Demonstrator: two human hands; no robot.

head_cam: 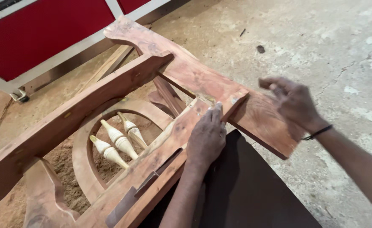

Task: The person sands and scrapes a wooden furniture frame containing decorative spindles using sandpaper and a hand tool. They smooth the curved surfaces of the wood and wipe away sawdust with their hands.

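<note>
— Well, where is that person at with the chair frame [122, 126]?

— Fitting the joint, I'd judge. The frame lies tipped on the concrete floor [321, 42], and the left hand [206, 139] lies flat on the rail [173, 139], fingers [214, 114] together, gripping nothing.

— And the other?

— The right hand [293, 103] hovers over the crosspiece [219, 90], fingers loosely curled; it's blurred, so I can't tell whether it touches. Next I'd expect pressure there to seat the joint squarely.
</note>
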